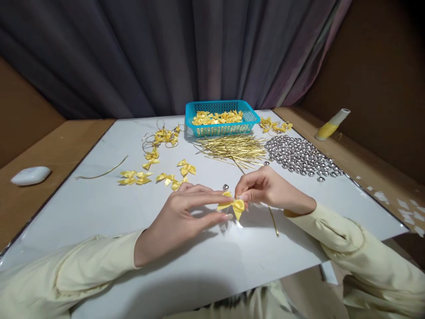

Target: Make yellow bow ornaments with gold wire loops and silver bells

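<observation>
A small yellow satin bow [238, 207] is held just above the white tabletop between both hands. My left hand [184, 208] has its index finger along the top of the bow and its thumb below. With thumb and fingertips, my right hand [262, 189] pinches the bow's upper right side, and what lies inside that pinch is hidden. A gold wire tie [273, 221] lies under my right wrist. Beyond the fingertips sits a single silver bell-like bead [226, 187].
Several loose bows [134, 177] lie on the left. A blue basket [222, 129] of bows stands behind gold ties [232, 149]. Silver beads [299, 155] are heaped on the right. A yellow-white tube [333, 124] and a white oval object [30, 176] rest on the outer edges.
</observation>
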### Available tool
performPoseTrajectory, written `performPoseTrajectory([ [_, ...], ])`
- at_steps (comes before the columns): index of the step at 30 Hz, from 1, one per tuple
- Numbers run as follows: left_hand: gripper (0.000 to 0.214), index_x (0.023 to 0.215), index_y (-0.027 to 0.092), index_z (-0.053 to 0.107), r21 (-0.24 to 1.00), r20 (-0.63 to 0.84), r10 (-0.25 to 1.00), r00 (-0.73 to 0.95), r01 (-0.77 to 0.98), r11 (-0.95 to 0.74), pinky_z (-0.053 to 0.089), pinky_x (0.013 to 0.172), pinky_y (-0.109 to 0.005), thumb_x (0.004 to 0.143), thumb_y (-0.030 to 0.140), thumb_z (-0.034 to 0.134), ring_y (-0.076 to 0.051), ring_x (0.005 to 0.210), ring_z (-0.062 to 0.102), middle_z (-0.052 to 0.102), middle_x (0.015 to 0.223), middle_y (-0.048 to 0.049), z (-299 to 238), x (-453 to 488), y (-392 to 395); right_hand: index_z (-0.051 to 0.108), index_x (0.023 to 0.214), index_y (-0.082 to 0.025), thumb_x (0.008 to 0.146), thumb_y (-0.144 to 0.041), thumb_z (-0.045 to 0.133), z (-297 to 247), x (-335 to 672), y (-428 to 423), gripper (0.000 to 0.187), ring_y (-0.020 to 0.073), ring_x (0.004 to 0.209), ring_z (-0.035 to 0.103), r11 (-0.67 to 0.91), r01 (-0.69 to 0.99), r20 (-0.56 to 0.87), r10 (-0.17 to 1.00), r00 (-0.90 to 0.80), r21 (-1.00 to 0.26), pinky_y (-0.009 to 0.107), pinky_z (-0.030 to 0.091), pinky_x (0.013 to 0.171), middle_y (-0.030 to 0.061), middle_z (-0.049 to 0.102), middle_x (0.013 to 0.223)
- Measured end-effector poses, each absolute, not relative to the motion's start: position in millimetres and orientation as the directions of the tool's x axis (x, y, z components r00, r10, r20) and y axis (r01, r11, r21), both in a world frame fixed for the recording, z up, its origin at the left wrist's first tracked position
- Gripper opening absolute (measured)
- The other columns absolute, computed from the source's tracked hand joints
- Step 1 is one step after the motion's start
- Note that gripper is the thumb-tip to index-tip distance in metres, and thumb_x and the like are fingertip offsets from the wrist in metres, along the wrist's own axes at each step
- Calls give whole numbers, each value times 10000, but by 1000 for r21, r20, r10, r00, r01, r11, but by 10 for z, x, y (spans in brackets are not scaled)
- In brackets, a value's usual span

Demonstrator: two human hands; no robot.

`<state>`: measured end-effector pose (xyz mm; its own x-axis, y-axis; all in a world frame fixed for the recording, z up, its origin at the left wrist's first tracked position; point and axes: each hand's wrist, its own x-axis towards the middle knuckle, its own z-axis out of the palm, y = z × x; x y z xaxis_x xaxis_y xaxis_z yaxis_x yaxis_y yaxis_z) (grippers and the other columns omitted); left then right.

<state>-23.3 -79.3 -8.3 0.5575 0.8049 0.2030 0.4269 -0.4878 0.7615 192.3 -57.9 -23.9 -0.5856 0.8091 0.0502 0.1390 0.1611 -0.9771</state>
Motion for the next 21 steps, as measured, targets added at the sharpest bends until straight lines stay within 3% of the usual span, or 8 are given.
performPoseTrajectory([
  [7, 167, 940, 261, 712, 727, 248, 782, 572, 423, -540, 349, 736, -324, 793, 259, 630, -153, 703, 590, 715, 780, 7, -128, -215, -780, 639, 710, -136, 753, -134, 601, -281, 1892, -601, 58, 105, 543, 569, 133, 100, 42, 781, -623, -986, 217, 448, 544, 0, 612, 572],
  [21, 198, 955, 278, 714, 853, 117, 804, 583, 355, -382, 414, 712, -267, 831, 206, 578, -144, 751, 572, 723, 853, 15, -88, -230, -757, 634, 723, -118, 758, -133, 601, -291, 1899, -578, 51, 74, 488, 519, 103, 96, 20, 777, -629, -990, 178, 360, 444, 6, 626, 565],
])
